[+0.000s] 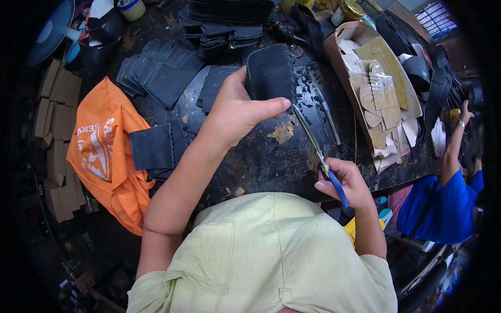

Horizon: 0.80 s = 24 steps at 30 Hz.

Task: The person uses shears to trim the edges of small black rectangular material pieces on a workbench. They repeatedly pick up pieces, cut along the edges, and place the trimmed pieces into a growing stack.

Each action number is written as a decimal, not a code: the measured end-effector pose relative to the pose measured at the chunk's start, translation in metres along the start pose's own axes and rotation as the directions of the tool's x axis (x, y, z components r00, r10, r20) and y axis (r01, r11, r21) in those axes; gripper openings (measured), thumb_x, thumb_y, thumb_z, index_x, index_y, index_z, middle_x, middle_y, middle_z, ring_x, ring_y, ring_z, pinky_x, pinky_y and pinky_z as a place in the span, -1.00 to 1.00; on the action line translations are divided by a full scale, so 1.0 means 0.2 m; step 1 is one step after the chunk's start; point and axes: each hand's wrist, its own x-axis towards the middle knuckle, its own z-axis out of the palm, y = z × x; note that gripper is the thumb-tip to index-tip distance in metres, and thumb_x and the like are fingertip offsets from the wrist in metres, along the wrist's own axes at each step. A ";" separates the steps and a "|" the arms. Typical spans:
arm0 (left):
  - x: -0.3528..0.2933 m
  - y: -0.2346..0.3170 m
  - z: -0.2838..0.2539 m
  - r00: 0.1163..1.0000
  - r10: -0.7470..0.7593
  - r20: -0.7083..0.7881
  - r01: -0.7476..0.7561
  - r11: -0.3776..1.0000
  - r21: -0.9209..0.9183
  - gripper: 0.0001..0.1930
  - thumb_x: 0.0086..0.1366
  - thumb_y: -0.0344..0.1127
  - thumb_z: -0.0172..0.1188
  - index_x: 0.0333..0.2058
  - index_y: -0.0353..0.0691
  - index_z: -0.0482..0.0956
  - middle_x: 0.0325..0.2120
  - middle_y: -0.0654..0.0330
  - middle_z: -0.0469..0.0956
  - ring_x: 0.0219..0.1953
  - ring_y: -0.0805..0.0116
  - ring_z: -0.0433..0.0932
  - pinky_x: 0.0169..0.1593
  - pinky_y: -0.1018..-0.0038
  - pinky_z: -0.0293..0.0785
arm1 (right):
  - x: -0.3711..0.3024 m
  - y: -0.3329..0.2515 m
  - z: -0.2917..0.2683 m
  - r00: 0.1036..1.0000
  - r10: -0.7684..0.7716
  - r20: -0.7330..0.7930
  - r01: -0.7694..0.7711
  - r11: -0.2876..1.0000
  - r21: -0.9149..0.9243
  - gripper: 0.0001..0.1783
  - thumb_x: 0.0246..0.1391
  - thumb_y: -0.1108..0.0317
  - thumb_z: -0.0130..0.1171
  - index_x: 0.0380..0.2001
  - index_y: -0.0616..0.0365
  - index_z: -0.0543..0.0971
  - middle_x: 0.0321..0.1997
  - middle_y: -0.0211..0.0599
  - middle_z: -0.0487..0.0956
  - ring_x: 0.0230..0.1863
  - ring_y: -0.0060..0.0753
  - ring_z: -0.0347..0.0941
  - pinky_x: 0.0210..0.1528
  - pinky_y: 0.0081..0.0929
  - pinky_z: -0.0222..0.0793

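Note:
My left hand (pixel 235 109) grips a black leather-like piece (pixel 269 73) with a scalloped right edge, thumb pressed over its lower corner. In my right hand (pixel 348 180) is a pair of scissors (pixel 315 145) with blue handles. The blades point up and left, their tips close by the piece's lower right corner; I cannot tell whether they touch it. Beneath the piece, small black offcuts (pixel 309 78) are scattered over the dark table (pixel 261 167). To the left lie more black pieces (pixel 152 147) with wavy edges, next to my left forearm.
Fanned black pieces (pixel 162 70) lie at the far left, and a tall black stack (pixel 229 23) stands behind. At right, a cardboard box (pixel 365 133) holds templates. A slim metallic tool (pixel 329 117) lies beside it. An orange cloth (pixel 107 151) hangs left. A person in blue (pixel 438 206) is at far right.

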 end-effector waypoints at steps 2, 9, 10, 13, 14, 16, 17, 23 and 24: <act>0.00 -0.01 0.01 0.999 0.052 -0.001 -0.052 0.998 -0.022 -0.57 -0.01 -0.50 0.44 -0.12 -0.37 0.52 -0.32 0.16 0.60 -0.33 0.43 0.60 -0.23 0.52 0.56 | 0.00 -0.01 0.00 1.000 0.018 0.001 -0.018 1.000 -0.002 -0.71 -0.04 0.33 0.42 -0.53 0.17 0.46 -0.62 -0.57 0.36 -0.58 -0.78 0.21 -0.54 -0.69 0.12; -0.01 0.00 0.00 1.000 -0.003 0.029 0.003 1.000 -0.019 -0.45 -0.03 -0.50 0.45 -0.02 -0.44 0.46 -0.19 0.09 0.60 -0.18 0.40 0.59 0.00 0.46 0.52 | -0.01 -0.04 0.03 0.996 0.090 -0.012 -0.089 0.993 0.083 -0.75 -0.03 0.40 0.40 -0.54 0.15 0.46 -0.67 -0.60 0.35 -0.62 -0.82 0.23 -0.58 -0.71 0.12; -0.01 0.00 0.00 1.000 0.000 0.027 0.000 1.000 -0.029 -0.48 -0.02 -0.50 0.44 -0.05 -0.43 0.47 -0.21 0.10 0.61 -0.19 0.41 0.59 -0.03 0.47 0.53 | -0.01 -0.04 0.03 0.996 0.083 -0.027 -0.081 0.995 0.061 -0.75 -0.03 0.41 0.39 -0.55 0.15 0.46 -0.68 -0.61 0.35 -0.63 -0.82 0.24 -0.59 -0.71 0.12; -0.03 -0.01 0.02 1.000 -0.011 0.024 0.013 0.997 -0.072 -0.58 0.03 -0.47 0.42 -0.11 -0.39 0.52 -0.28 0.14 0.62 -0.25 0.44 0.60 -0.12 0.49 0.55 | -0.03 -0.02 0.04 0.991 0.134 -0.021 -0.129 0.979 0.157 -0.75 -0.02 0.42 0.39 -0.56 0.15 0.45 -0.70 -0.60 0.36 -0.65 -0.82 0.26 -0.62 -0.74 0.13; -0.03 -0.02 0.02 0.999 -0.030 0.024 0.032 0.995 -0.090 -0.62 0.05 -0.46 0.41 -0.14 -0.37 0.53 -0.30 0.16 0.62 -0.28 0.45 0.60 -0.16 0.50 0.55 | -0.03 -0.01 0.05 0.983 0.182 -0.002 -0.178 0.962 0.208 -0.76 0.00 0.41 0.37 -0.54 0.15 0.46 -0.68 -0.59 0.38 -0.66 -0.82 0.27 -0.65 -0.74 0.12; -0.03 -0.03 0.03 0.998 -0.061 0.010 0.062 0.985 -0.158 -0.70 0.09 -0.45 0.39 -0.19 -0.33 0.56 -0.35 0.19 0.63 -0.33 0.46 0.60 -0.22 0.52 0.56 | -0.01 0.01 0.08 0.990 0.137 0.017 -0.136 0.949 0.286 -0.77 0.00 0.40 0.37 -0.51 0.15 0.46 -0.66 -0.59 0.39 -0.67 -0.82 0.25 -0.65 -0.74 0.11; -0.03 -0.04 0.05 0.997 -0.078 -0.003 0.075 0.975 -0.211 -0.74 0.10 -0.45 0.38 -0.21 -0.31 0.57 -0.37 0.20 0.63 -0.35 0.47 0.60 -0.25 0.53 0.55 | 0.00 0.02 0.09 0.994 0.110 0.023 -0.111 0.939 0.326 -0.77 0.01 0.39 0.37 -0.49 0.15 0.47 -0.65 -0.59 0.40 -0.67 -0.82 0.25 -0.66 -0.74 0.11; -0.07 -0.07 0.16 0.986 -0.152 -0.074 0.109 0.907 -0.408 -0.82 0.15 -0.45 0.35 -0.26 -0.26 0.60 -0.38 0.24 0.62 -0.37 0.48 0.60 -0.32 0.58 0.54 | 0.01 0.01 0.16 0.997 0.077 0.017 -0.077 0.907 0.414 -0.79 0.12 0.30 0.29 -0.39 0.17 0.49 -0.48 -0.47 0.49 -0.45 -0.68 0.39 -0.36 -0.66 0.33; -0.08 -0.07 0.18 0.984 -0.155 -0.088 0.102 0.896 -0.432 -0.83 0.15 -0.45 0.34 -0.26 -0.25 0.60 -0.38 0.24 0.62 -0.37 0.48 0.60 -0.32 0.59 0.54 | 0.01 0.00 0.19 0.997 0.083 -0.002 -0.073 0.893 0.444 -0.80 0.12 0.31 0.28 -0.37 0.18 0.50 -0.48 -0.46 0.50 -0.45 -0.67 0.40 -0.36 -0.65 0.34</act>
